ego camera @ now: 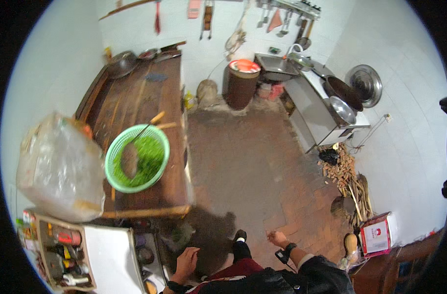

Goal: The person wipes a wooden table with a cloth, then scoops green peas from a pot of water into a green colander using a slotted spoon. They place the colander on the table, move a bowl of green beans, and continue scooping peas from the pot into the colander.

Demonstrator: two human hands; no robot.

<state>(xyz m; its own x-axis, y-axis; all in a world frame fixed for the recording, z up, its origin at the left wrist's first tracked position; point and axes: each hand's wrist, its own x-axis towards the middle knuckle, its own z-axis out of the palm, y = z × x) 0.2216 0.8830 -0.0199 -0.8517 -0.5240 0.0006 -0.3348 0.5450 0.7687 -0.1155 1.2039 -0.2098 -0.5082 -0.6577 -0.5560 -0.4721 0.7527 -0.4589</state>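
Observation:
My left hand point(188, 259) hangs low in front of my body, its fingers loosely bent and nothing seen in them. On the other side, my right hand point(277, 238) is held over the brick floor point(245, 165), half curled, with no object visible in it. Both wrists carry dark bands, and a small black device point(282, 256) is by the right one. Ahead on the left, a pale green plastic basket point(111, 174) of chopped greens point(150, 154) stands on a wooden table point(164, 147). A wooden-handled tool with a wide oval head point(129, 160) rests in the greens.
A plastic-wrapped bundle point(63, 165) sits beside the basket. Below it, an open cabinet point(43, 242) holds bottles. A brown vat point(241, 90) stands by the sink point(276, 65). On the right are a stove counter point(308, 103) with a wok point(341, 93), corncobs point(342, 167) and a box point(376, 237).

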